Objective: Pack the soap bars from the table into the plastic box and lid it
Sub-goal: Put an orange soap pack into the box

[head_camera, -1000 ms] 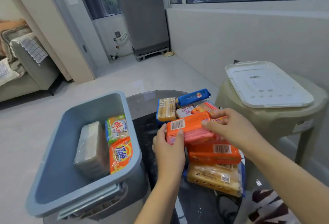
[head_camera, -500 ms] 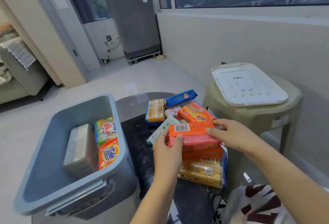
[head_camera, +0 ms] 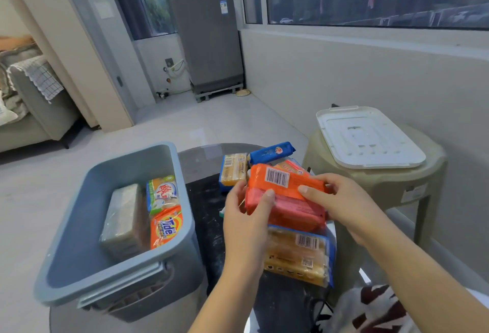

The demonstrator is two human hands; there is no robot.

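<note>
Both hands hold an orange multi-pack of soap [head_camera: 284, 195] above the pile on the round dark table [head_camera: 203, 200]. My left hand [head_camera: 248, 216] grips its left end, my right hand [head_camera: 341, 200] its right end. Under it lies a yellow soap pack [head_camera: 296, 256]; behind it are a smaller yellow pack [head_camera: 234, 168], a blue bar [head_camera: 272, 151] and another orange bar [head_camera: 289, 167]. The grey-blue plastic box [head_camera: 79, 227] stands at the left and holds a clear-wrapped grey pack [head_camera: 123, 224], a green-white bar [head_camera: 161, 195] and an orange Tide bar [head_camera: 166, 227]. The white lid [head_camera: 367, 139] lies on a stool.
The beige plastic stool [head_camera: 418, 187] stands right of the table, close to the wall. A patterned cloth [head_camera: 370, 311] lies at the lower right. A sofa [head_camera: 34, 110] is far left and a grey appliance [head_camera: 209, 39] stands at the back.
Both hands have lifted the orange multi-pack up off the pile and tilted it slightly. The camera view has risen and shifted a little; the box contents are unchanged.
</note>
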